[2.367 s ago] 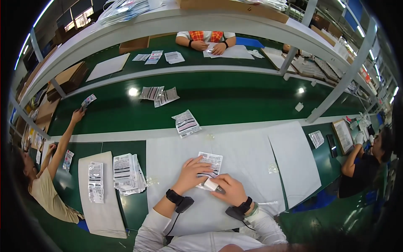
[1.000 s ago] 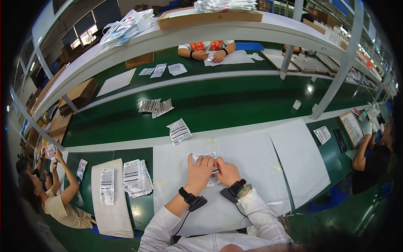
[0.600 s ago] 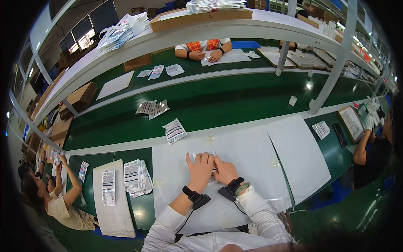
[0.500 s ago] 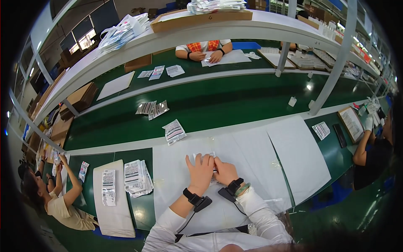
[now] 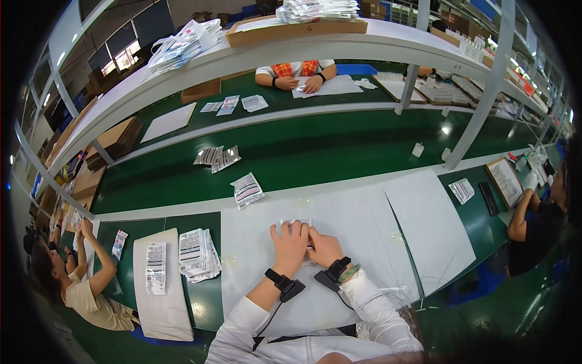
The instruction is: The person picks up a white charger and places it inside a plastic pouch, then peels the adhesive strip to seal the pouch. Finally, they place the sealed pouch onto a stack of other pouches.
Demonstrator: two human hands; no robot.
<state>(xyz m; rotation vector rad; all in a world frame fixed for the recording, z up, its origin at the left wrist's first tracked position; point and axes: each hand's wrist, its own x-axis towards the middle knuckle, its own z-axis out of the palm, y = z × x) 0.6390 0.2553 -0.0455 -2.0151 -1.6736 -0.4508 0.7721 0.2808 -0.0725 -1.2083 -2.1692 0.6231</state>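
Observation:
A printed plastic packet [image 5: 295, 222] lies on the white sheet in front of me, mostly hidden under my hands. My left hand [image 5: 291, 246] rests palm down on it, its fingers stretched forward across the packet. Beside it, my right hand [image 5: 326, 249] has its fingers bent and closed at the packet's right side; the fingertips are partly hidden behind the left hand. Both wrists wear black straps with small devices. To the left sits a fanned stack of printed packets [image 5: 199, 255], and further left another packet [image 5: 156, 269] lies on a pale board.
Past the white sheet [image 5: 357, 242] runs a green belt [image 5: 339, 142] carrying several packets [image 5: 247, 190] and a small white bottle [image 5: 418, 150]. A white shelf [image 5: 388, 42] on posts spans above. Co-workers sit at left, right and across. A dark phone-like object [image 5: 487, 198] lies at right.
The fingers of my left hand have drawn closer together and settled on the packet. The right hand stays nearly in place. The view has shifted slightly.

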